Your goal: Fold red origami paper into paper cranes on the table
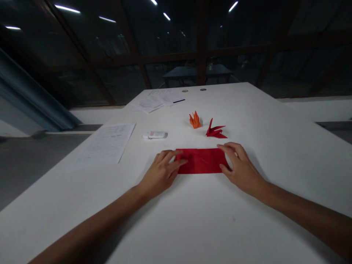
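A red paper rectangle (203, 161), apparently folded, lies flat on the white table with its long side running left to right. My left hand (162, 168) rests at its left end, thumb and index finger stretched apart over the paper. At the opposite end my right hand (239, 165) has its index fingertip by the far corner and its thumb by the near one, the fingers spread. Just beyond the paper sits a red origami crane (216, 130). An orange origami crane (195, 120) stands farther back, left of the red one.
A white marker-like object with printing (155, 135) lies left of the cranes. A printed sheet (106, 143) is at the table's left side, with more papers (155, 101) and a dark pen-like strip (179, 101) behind. Two round discs (202, 89) sit near the far edge, before dark windows.
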`<state>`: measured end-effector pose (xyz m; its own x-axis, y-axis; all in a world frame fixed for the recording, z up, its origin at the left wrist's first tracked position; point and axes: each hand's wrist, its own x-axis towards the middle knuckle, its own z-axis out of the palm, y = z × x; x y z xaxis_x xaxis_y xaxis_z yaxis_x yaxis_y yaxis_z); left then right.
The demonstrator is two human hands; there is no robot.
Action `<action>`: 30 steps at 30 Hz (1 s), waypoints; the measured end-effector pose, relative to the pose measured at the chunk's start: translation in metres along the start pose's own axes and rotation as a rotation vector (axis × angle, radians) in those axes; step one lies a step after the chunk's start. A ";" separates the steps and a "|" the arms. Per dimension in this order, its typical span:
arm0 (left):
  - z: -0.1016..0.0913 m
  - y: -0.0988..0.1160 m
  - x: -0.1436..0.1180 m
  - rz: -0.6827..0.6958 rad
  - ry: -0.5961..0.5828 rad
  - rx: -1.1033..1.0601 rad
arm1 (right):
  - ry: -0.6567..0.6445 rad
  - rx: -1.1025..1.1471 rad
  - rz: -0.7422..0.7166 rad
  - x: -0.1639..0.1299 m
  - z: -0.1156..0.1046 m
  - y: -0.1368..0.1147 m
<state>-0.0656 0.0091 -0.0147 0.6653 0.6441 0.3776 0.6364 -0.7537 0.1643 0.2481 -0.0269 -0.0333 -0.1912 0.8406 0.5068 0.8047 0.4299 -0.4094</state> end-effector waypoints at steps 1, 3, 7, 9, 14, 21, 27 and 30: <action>-0.002 0.000 0.001 0.085 -0.066 -0.011 | -0.035 -0.045 -0.100 0.000 -0.001 0.000; -0.005 0.000 0.003 0.185 -0.178 -0.094 | -0.162 -0.060 -0.255 0.000 -0.003 -0.001; -0.010 0.002 0.005 0.153 -0.239 -0.207 | -0.363 0.002 -0.278 0.001 -0.011 -0.005; -0.012 0.004 0.006 0.135 -0.237 -0.212 | -0.375 0.015 -0.249 0.002 -0.014 -0.006; -0.011 0.003 0.005 0.093 -0.230 -0.191 | -0.344 0.048 -0.306 0.002 -0.012 0.000; -0.012 0.005 0.003 0.115 -0.234 -0.152 | -0.170 0.049 -0.443 0.002 -0.010 0.013; -0.015 0.031 0.005 0.188 -0.308 -0.050 | 0.034 0.154 -0.483 0.000 -0.015 -0.006; -0.012 0.040 0.006 0.214 -0.323 -0.090 | 0.138 0.144 -0.444 -0.006 -0.012 -0.015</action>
<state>-0.0413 -0.0189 0.0053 0.8768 0.4685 0.1083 0.4429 -0.8746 0.1975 0.2436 -0.0423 -0.0210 -0.4145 0.5179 0.7483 0.5745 0.7866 -0.2262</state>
